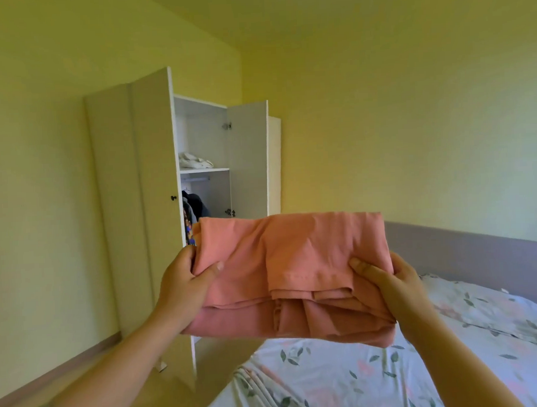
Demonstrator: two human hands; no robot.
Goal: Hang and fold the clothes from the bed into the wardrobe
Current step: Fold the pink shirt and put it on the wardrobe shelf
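A folded salmon-pink garment (pixel 291 264) is held up in front of me, above the corner of the bed (pixel 345 381). My left hand (pixel 181 284) grips its left edge, thumb on top. My right hand (pixel 390 284) grips its right edge the same way. Behind the garment stands the white wardrobe (pixel 156 208) with both doors swung open. Its upper shelf (pixel 204 170) carries a folded whitish item (pixel 194 161). Below the shelf, dark and patterned clothes (pixel 192 209) hang from a rail; the garment hides their lower part.
The bed has a pale floral sheet and a pillow (pixel 493 310) at the right, against a grey headboard (pixel 478 249). The near wardrobe door (pixel 160 226) juts toward me. A strip of floor (pixel 183 388) runs between bed and wardrobe. Walls are yellow-green.
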